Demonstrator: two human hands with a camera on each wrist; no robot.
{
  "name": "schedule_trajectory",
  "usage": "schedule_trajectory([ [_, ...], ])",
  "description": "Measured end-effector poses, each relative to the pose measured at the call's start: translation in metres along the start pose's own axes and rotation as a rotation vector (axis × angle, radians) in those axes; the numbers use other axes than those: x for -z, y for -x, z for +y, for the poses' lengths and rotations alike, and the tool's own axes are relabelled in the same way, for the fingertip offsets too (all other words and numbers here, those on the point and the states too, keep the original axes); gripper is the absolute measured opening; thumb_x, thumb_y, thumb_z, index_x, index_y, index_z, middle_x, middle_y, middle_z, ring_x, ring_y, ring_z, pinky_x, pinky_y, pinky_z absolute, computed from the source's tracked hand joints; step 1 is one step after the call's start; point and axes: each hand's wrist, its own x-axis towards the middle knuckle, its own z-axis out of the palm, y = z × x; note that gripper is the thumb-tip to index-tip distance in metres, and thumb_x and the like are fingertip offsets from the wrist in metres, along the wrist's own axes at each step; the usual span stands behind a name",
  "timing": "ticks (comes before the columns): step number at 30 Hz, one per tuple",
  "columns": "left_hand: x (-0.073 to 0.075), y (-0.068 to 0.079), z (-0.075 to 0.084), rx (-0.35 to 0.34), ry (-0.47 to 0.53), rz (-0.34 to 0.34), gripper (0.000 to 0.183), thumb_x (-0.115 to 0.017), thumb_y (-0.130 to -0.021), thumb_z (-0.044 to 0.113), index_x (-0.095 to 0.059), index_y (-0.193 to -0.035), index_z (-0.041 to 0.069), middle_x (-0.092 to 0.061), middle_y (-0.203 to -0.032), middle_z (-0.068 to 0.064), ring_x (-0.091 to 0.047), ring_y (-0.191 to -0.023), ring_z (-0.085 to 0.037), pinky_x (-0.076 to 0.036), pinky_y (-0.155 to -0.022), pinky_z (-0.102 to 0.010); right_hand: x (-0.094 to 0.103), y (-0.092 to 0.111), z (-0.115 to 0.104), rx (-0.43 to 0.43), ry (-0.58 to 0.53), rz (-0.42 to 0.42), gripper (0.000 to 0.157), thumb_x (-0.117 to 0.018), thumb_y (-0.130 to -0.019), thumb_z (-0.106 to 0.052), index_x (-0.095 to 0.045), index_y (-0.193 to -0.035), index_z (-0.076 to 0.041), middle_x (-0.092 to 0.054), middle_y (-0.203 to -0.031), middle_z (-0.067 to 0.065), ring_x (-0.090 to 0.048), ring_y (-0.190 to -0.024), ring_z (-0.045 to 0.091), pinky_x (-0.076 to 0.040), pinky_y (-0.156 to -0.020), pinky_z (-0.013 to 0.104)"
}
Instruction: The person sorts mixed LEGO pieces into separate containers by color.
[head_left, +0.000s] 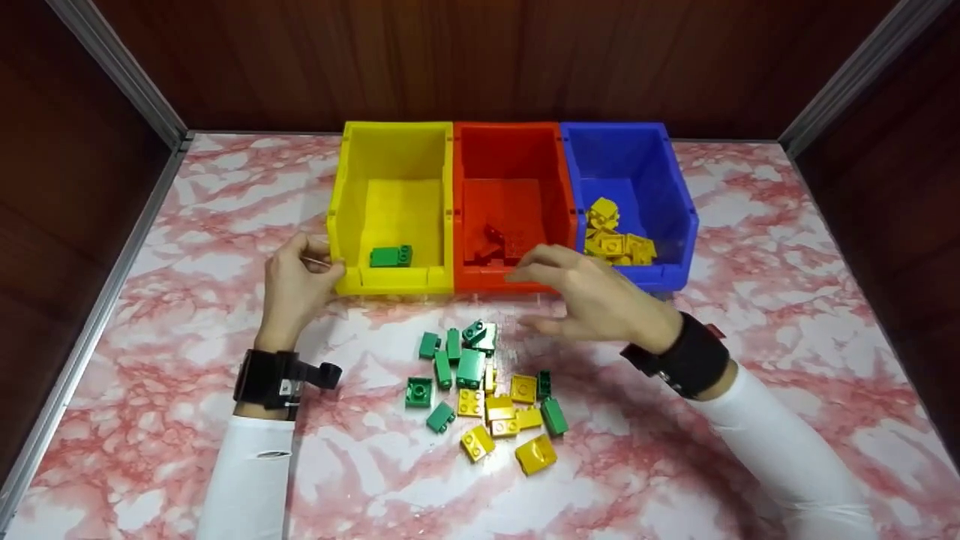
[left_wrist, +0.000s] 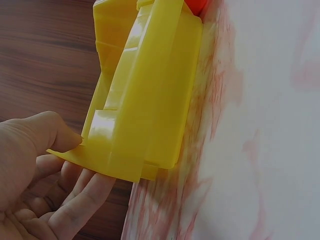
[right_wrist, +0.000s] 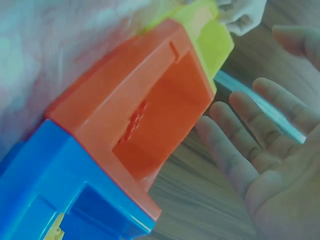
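The left grip [head_left: 300, 281] was closed in a pinch on the front outer corner of the yellow bin [head_left: 394, 281], thumb on one side of the thin wall and fingers curled on the other. The right grip [head_left: 592, 296] held nothing visible; its fingers reached out loosely, thumb well apart from them, over the front of the red bin [head_left: 506, 154]. Whether its fingertips touched that bin could not be told.

Just right of the left grip, a green piece [head_left: 385, 257] lay in the yellow bin, near its front wall. Beyond the right grip's fingers, red bricks [head_left: 514, 244] lay inside the red bin, partly hard to make out against it. Behind the right grip and partly hidden by it stood the blue bin [head_left: 611, 146], with yellow bricks [head_left: 640, 249] heaped towards its front. The three bins stood side by side.

On the desk [head_left: 187, 337], nearer the person than both grips and between the two forearms, lay a loose scatter of green blocks [head_left: 471, 367] and yellow blocks [head_left: 470, 403]. A black strap [head_left: 259, 379] circled the wrist below the left grip.
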Motion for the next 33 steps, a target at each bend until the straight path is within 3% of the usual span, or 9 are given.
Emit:
schedule_trajectory([
  [7,0.000,0.000,-0.001,0.011,0.010,-0.001,0.019,-0.071,-0.091,0.007,-0.067,-0.108,-0.002,-0.073,-0.104,-0.019,-0.067,-0.089,-0.023,-0.047,-0.073,-0.007,-0.004,0.032,-0.012,0.024,-0.022,-0.062,0.044,-0.084,-0.087,-0.037,-0.073,-0.121,-0.012,-0.069,-0.118,0.005,-0.069,-0.106,0.019,-0.063,-0.090,0.036],
  [14,0.000,0.000,-0.001,0.009,0.009,0.007,0.018,-0.071,-0.091,0.007,-0.068,-0.107,-0.002,-0.073,-0.103,-0.019,-0.069,-0.090,-0.026,-0.047,-0.073,-0.006,-0.021,0.056,-0.017,0.098,-0.037,-0.087,0.042,-0.088,-0.083,-0.035,-0.074,-0.117,-0.014,-0.071,-0.113,0.002,-0.069,-0.103,0.017,-0.064,-0.088,0.035],
  [24,0.000,-0.001,-0.001,0.005,0.017,-0.006,0.018,-0.071,-0.092,0.007,-0.067,-0.107,-0.002,-0.073,-0.105,-0.019,-0.069,-0.092,-0.027,-0.048,-0.074,-0.007,-0.045,0.085,-0.035,0.072,-0.068,-0.145,0.045,-0.093,-0.078,-0.036,-0.076,-0.114,-0.016,-0.070,-0.113,-0.003,-0.068,-0.099,0.010,-0.063,-0.085,0.028],
  [33,0.000,0.000,0.000,0.011,0.017,-0.006,0.018,-0.071,-0.092,0.007,-0.068,-0.107,-0.002,-0.073,-0.104,-0.019,-0.068,-0.091,-0.026,-0.048,-0.073,-0.007,-0.061,0.090,-0.046,0.117,-0.059,-0.239,0.014,-0.086,-0.084,-0.014,-0.082,-0.097,-0.017,-0.070,-0.103,-0.003,-0.065,-0.095,0.011,-0.061,-0.083,0.026],
])
